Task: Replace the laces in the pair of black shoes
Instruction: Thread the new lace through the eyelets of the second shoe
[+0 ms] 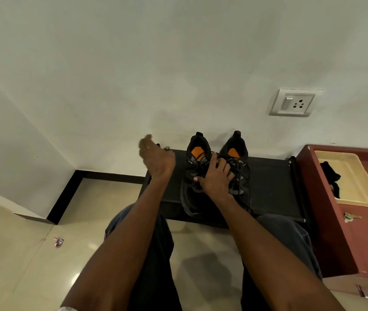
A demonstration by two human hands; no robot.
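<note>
Head view: A seated person leans over a pair of black shoes standing side by side on a low black bench against a pale wall, heels toward the wall and orange insoles showing. The right hand lies across the two shoes, fingers spread over their tongues and dark laces, its grip loose and pressing down, not closed round anything. The left hand is raised just left of the shoes, blurred by motion; it appears to pinch the end of a lace between curled fingers, though the blur leaves that uncertain.

The risk from here looks plain: loose loops of lace from both shoes lie tangled together under the right hand, and a hard pull could knot them or drag a shoe off the front edge of the bench. A lace end slipping from a blurred, hurried pinch would mean starting the pull again.

The shoes are sporty, black with grey panels, and the laces are thin, dark and slack, trailing down toward the toes. To the right, a cream tray holding a black bundle, possibly spare laces, sits on a red cabinet.
</note>
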